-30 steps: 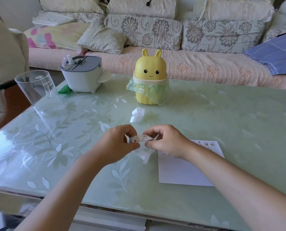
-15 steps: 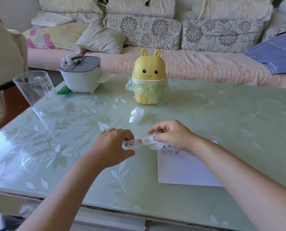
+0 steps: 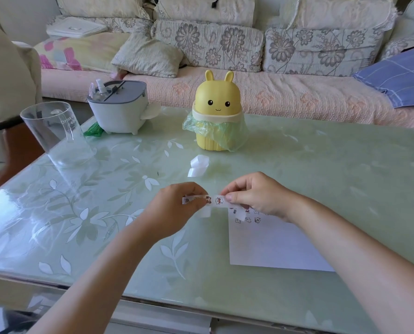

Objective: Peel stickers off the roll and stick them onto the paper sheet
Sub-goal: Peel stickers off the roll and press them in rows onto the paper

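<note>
A white sticker strip point(image 3: 210, 201) with small cartoon figures is stretched level just above the table between both hands. My left hand point(image 3: 174, 210) grips its left end in curled fingers. My right hand point(image 3: 256, 196) pinches its right end between thumb and forefinger, over the top left corner of the white paper sheet point(image 3: 271, 244). A few stickers point(image 3: 248, 219) sit in rows near that corner of the sheet. A loose tail of backing hangs below the strip. The roll itself is hidden in my left hand.
A yellow rabbit-shaped bin point(image 3: 216, 112) with a green bag stands behind the hands. Crumpled white backing point(image 3: 198, 165) lies in front of it. A clear plastic cup point(image 3: 56, 136) and a grey-lidded white box point(image 3: 119, 109) stand at the left. A sofa runs along the back.
The strip has been drawn out longer between the hands. Both hands have shifted slightly away from me, and stickers on the sheet's top left corner have come into view.
</note>
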